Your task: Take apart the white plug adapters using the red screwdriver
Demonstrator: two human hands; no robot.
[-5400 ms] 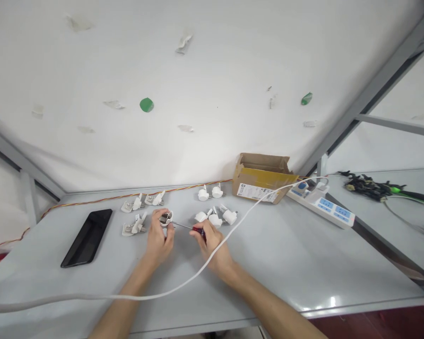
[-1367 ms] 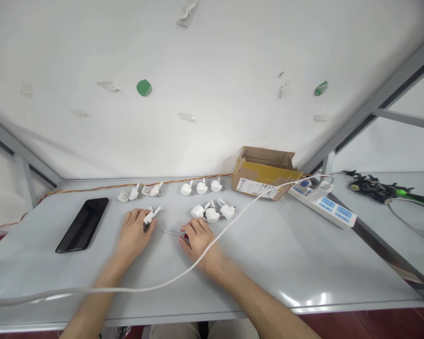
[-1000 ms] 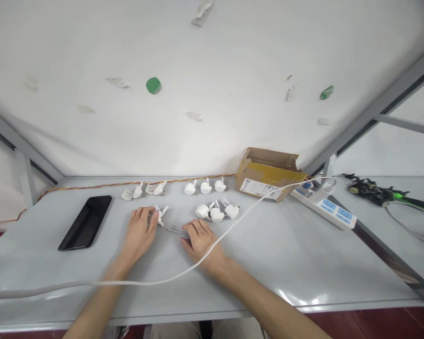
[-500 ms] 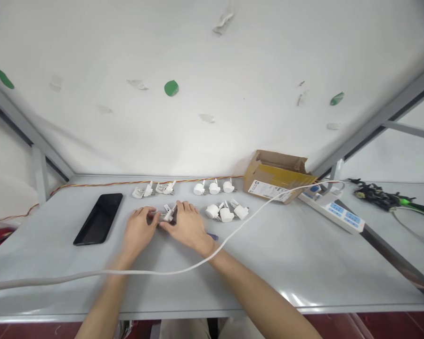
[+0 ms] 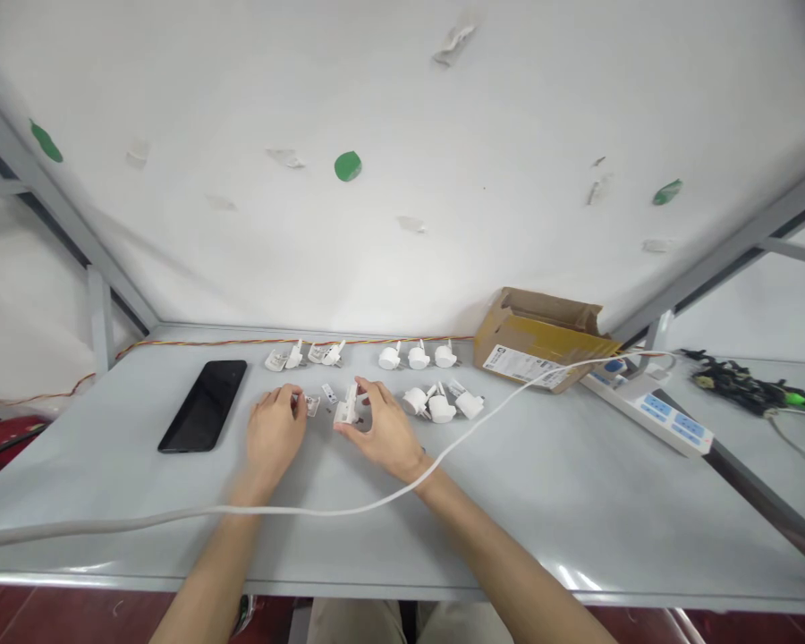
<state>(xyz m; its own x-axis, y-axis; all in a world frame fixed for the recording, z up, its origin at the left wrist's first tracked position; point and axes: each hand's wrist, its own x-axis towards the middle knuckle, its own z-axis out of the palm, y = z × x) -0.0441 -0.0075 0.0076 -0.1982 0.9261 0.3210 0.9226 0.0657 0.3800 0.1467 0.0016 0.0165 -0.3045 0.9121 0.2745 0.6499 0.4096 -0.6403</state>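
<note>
My right hand [image 5: 385,434] pinches a white plug part [image 5: 346,409] between thumb and fingers, just above the table. My left hand [image 5: 276,434] has its fingers curled at a smaller white plug piece [image 5: 312,406], partly hidden by the fingertips. Between the hands a small white strip with dark marks [image 5: 328,393] lies on the table, near some tiny dark bits. Right of my right hand stands a cluster of white plugs [image 5: 442,407]. Behind, three more white plugs [image 5: 418,356] form a row, and opened plugs [image 5: 295,355] lie to their left.
A black phone [image 5: 203,407] lies at the left. At the back right are an open cardboard box [image 5: 543,344], a white power strip [image 5: 650,411] and a dark bundle of cables [image 5: 738,380]. A white cable [image 5: 309,512] crosses the view in front of my forearms.
My hands have drawn apart from the spot where they met. The right has brought up the white plug part, and the small strip now shows between them. The view has shifted slightly.
</note>
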